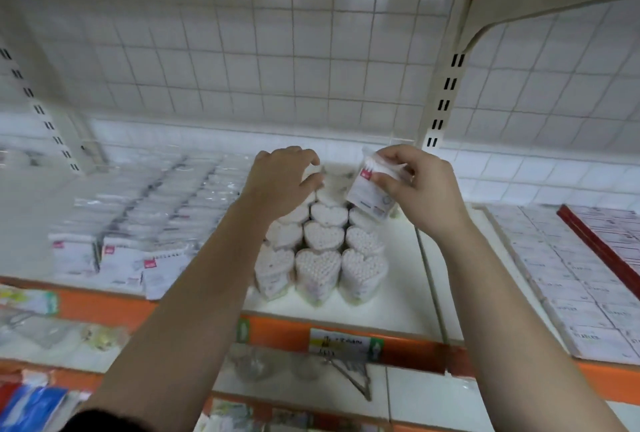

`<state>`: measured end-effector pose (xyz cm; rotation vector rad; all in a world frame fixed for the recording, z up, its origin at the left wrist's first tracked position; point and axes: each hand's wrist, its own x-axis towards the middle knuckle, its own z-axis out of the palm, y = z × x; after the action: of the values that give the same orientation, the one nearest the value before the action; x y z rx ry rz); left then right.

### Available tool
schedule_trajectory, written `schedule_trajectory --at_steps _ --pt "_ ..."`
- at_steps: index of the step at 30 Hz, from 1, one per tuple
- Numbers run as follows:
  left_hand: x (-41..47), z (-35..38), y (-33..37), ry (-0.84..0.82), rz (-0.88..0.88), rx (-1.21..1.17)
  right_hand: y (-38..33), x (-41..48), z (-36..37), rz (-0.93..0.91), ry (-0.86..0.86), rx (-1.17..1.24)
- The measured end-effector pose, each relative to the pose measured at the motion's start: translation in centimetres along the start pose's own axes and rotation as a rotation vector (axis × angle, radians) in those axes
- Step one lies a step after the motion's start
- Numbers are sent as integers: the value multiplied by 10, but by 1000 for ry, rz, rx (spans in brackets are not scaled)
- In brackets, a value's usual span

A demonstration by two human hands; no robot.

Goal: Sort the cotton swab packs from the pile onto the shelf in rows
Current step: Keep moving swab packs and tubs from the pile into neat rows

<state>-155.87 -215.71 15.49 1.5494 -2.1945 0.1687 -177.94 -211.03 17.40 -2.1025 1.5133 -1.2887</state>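
Overall, the shelf point(391, 293) is a white deck with an orange front edge, backed by a white wire grid.

1. Flat cotton swab packs point(145, 224) cover the left part of the deck. They are clear bags with white contents and a small red mark near the top. They stand in several rows that run from the front edge toward the back edge.
2. Heart-shaped swab packs point(318, 258) occupy the middle of the deck. They stand upright in three touching rows, with the white swab tips facing up. The nearest three stand close to the front edge.
3. The right hand point(422, 189) is raised over the rear right end of the heart-shaped rows. Thumb and curled fingers pinch the held pack point(367, 192) at its upper end. This pack is a flat clear bag with a red mark, like those on the left. It hangs tilted, with its lower corner just above the heart-shaped packs.
4. The left hand point(280, 182) is over the rear of the heart-shaped rows. Its fingers and thumb are curved, with a narrow gap between them at the rearmost heart-shaped pack. Motion blur prevents confirming whether it grips that pack.
5. A price label point(346, 343) sits on the orange front edge, below the heart-shaped rows.
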Motion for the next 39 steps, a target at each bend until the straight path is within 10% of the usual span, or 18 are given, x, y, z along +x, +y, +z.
schedule_trajectory --at_steps 21,39 --pt "-161 -119 -283 51 -165 64 -221 29 258 -30 -120 95" --pt "-121 -93 -388 24 -176 12 -241 124 356 -5 -169 -10"
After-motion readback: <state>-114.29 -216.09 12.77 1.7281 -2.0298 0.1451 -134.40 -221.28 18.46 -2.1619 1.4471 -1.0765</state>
